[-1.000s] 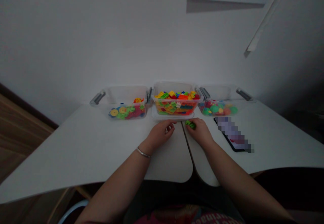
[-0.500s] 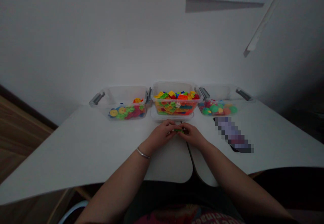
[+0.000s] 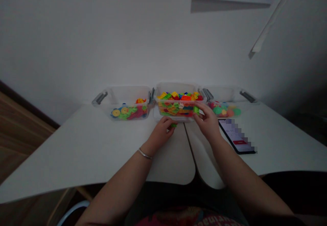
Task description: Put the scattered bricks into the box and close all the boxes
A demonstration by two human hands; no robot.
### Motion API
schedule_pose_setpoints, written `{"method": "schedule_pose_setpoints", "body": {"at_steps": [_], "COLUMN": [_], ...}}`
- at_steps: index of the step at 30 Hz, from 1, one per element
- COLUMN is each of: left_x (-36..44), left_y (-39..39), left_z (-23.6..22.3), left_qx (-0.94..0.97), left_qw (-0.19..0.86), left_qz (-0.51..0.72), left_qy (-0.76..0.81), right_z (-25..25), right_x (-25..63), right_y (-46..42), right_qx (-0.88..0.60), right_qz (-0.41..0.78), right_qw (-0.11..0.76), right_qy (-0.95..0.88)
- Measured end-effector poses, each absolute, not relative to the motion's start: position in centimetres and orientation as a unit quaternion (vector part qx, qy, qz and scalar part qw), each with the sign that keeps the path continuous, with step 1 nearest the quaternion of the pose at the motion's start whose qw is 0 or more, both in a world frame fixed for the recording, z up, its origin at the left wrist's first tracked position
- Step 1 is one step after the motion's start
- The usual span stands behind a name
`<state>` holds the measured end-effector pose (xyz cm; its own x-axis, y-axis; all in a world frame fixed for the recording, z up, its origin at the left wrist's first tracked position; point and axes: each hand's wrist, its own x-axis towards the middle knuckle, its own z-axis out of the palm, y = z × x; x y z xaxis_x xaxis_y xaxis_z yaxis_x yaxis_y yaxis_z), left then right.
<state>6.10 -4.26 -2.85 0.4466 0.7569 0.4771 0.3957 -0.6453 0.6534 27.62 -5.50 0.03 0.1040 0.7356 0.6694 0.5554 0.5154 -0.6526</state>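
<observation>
My left hand is closed on a small green toy brick, just in front of the middle box. Between the fingertips of my right hand is a light green toy brick, held up at the front right corner of that box. The clear middle box is heaped with toy bricks in red, orange, yellow, green and blue. It stands on a pale lid. My fingers partly cover both held pieces.
A clear box with wheels and coloured parts stands left of the middle one. On the right is another clear box holding round green, orange and yellow pieces. A phone lies to the right of my right hand on the white table.
Both hands met at a green piece, then parted. My left hand now holds a green brick; my right hand has moved up and right to the middle box with a light green one.
</observation>
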Motion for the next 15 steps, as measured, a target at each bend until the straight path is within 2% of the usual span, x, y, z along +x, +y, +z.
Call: {"method": "schedule_pose_setpoints", "body": {"at_steps": [5,10,15], "left_x": [5.8,5.6,5.7], "left_y": [-4.2,-4.2,-4.3], "left_z": [-3.0,-2.9,-2.8], "left_qx": [0.828,0.832,0.83], "left_qw": [0.209,0.197,0.194], "left_qz": [0.376,0.372,0.379], "left_qy": [0.359,0.362,0.36], "right_z": [3.6,4.4,4.2], "right_x": [27.5,26.2,24.8], "right_y": [-3.7,-1.2,-0.3], "right_qx": [-0.486,-0.463,-0.499], "right_qz": [-0.076,-0.08,-0.055], "right_qw": [0.55,0.521,0.482], "right_qy": [-0.674,-0.713,-0.718]}}
